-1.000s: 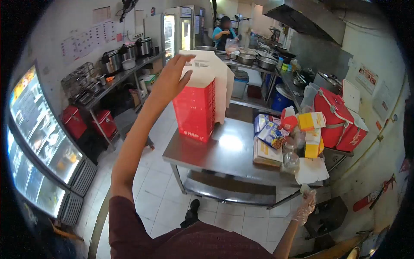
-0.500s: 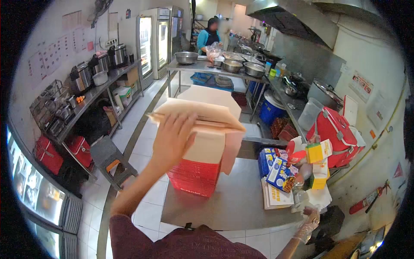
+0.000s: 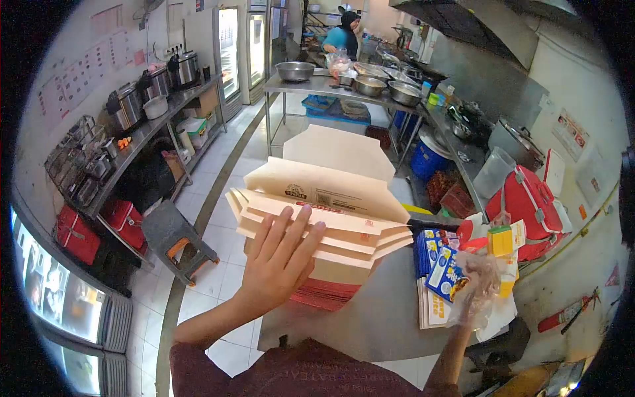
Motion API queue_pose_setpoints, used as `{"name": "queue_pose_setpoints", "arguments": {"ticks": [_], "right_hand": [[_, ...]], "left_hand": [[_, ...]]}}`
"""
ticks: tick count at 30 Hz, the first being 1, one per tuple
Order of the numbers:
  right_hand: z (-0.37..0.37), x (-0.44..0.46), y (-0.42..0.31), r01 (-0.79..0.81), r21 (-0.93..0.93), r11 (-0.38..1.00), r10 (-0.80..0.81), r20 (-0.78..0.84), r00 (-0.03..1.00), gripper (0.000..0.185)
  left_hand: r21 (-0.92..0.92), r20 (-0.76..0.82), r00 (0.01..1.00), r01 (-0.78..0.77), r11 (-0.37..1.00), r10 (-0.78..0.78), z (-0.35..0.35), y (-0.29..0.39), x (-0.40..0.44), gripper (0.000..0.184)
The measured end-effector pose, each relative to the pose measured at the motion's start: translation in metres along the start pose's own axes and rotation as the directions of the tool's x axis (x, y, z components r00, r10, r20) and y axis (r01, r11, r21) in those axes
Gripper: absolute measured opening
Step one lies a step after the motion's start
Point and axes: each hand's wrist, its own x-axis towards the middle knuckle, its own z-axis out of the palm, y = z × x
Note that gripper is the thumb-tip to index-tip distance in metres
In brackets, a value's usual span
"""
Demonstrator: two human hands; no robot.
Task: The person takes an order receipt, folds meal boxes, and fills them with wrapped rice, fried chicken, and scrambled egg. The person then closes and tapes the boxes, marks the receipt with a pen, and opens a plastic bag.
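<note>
My left hand (image 3: 281, 258) lies with its fingers stretched out on the flaps of the flat cardboard food boxes (image 3: 360, 241) in front of me. Their upper parts are cream with some dark print, while the red lower part of the stack (image 3: 324, 296) shows beneath. My right hand (image 3: 475, 281) wears a clear plastic glove and is over the items at the table's right side. Its fingers are smeared, so I cannot tell whether it holds anything. Close to it are blue printed boxes (image 3: 438, 271) and a yellow box (image 3: 501, 241).
The stack stands on a steel table (image 3: 390, 324). Red insulated bags (image 3: 522, 212) sit at the right. A grey stool (image 3: 173, 235) is on the floor to the left. Farther back, a person (image 3: 344, 38) stands behind a counter with metal bowls (image 3: 369, 86).
The cream flaps have fanned apart and tilted, showing their print, with my left hand still on them. My right hand has risen from the table's front corner to the blue and yellow boxes.
</note>
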Motion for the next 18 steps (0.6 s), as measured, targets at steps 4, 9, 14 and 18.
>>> {"name": "queue_pose_setpoints", "arguments": {"ticks": [4, 9, 14, 18], "right_hand": [[0.015, 0.016, -0.016, -0.031, 0.089, 0.996, 0.019, 0.130, 0.991, 0.028], [0.010, 0.035, -0.043, 0.185, 0.184, 0.965, -0.240, 0.350, 0.905, 0.022], [0.034, 0.093, -0.116, 0.442, 0.193, 0.876, -0.477, 0.481, 0.736, 0.022], [0.109, 0.146, -0.180, 0.625, 0.165, 0.763, -0.576, 0.614, 0.540, 0.022]], "left_hand": [[0.004, -0.006, 1.000, 0.007, 1.000, -0.007, -0.002, 0.001, 0.002, 0.048], [-0.075, -0.028, 0.999, 0.029, 0.997, -0.031, -0.007, -0.002, 0.013, 0.047], [-0.220, 0.134, 0.991, 0.056, 0.974, -0.026, -0.028, -0.013, 0.054, 0.026], [-0.191, 0.078, 0.995, -0.045, 0.980, 0.061, -0.014, -0.028, 0.073, 0.017]]}}
